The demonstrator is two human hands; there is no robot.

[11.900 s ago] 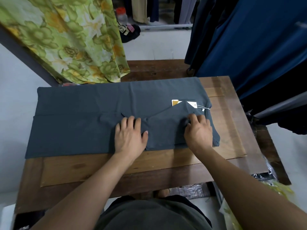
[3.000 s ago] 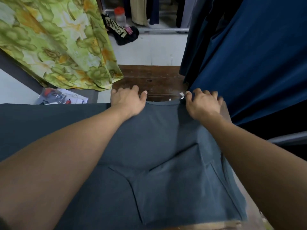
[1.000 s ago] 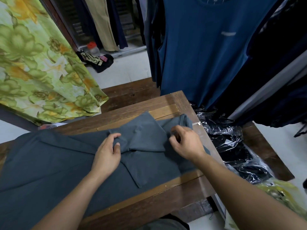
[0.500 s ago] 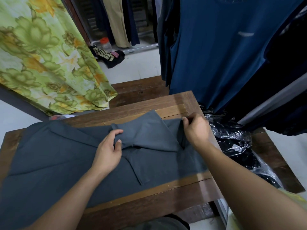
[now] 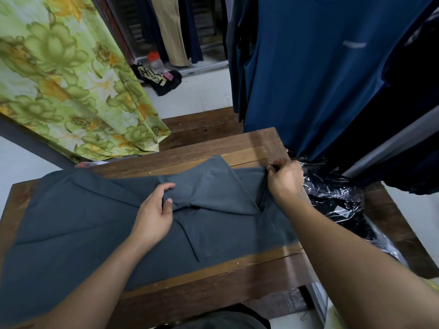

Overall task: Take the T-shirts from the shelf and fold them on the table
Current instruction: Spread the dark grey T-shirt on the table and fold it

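Both hands grip the grey T-shirt (image 5: 95, 224) lying on the table (image 5: 213, 279). Since a moment ago the right hand (image 5: 286, 181) has moved to pinch its far-right edge, while the left hand (image 5: 153, 213) still pinches the folded sleeve; folding looks midway.

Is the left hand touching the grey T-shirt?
Touching. The head view shows the left hand pinching a fold of the grey T-shirt between thumb and fingers.

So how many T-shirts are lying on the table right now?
1: the grey T-shirt spread across the wooden table, gripped by the left hand mid-shirt and the right hand at its right end. None shows underneath.
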